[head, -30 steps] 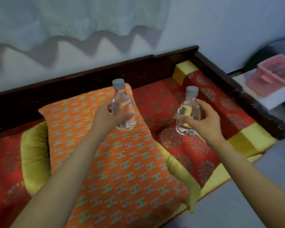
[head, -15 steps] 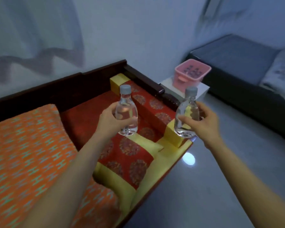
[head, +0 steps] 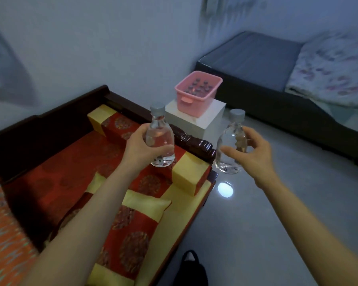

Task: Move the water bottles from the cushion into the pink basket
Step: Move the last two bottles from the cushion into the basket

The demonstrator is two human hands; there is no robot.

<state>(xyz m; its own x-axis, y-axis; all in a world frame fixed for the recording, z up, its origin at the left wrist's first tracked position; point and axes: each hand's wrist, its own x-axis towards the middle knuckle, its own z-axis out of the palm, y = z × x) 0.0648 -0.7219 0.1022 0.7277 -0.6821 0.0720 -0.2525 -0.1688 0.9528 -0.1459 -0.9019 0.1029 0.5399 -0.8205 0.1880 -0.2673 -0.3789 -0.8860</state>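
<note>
My left hand (head: 140,148) grips a clear water bottle (head: 159,139) with a grey cap, upright, above the red and yellow couch seat. My right hand (head: 251,152) holds a second clear bottle (head: 230,145), also upright, over the floor just past the couch's end. The pink basket (head: 198,94) stands beyond both hands on a white box (head: 203,120); several bottle caps show inside it. The orange patterned cushion (head: 2,234) lies at the lower left edge.
The dark wooden couch arm (head: 192,139) lies between my hands and the white box. A dark low bed (head: 277,79) with a floral cover runs along the right. Grey floor (head: 256,223) stretches below my right arm. A dark shoe (head: 191,269) shows at the bottom.
The view has swung right and forward. The orange cushion slid off to the left edge and the pink basket came nearer the centre. Both hands still hold their bottles upright.
</note>
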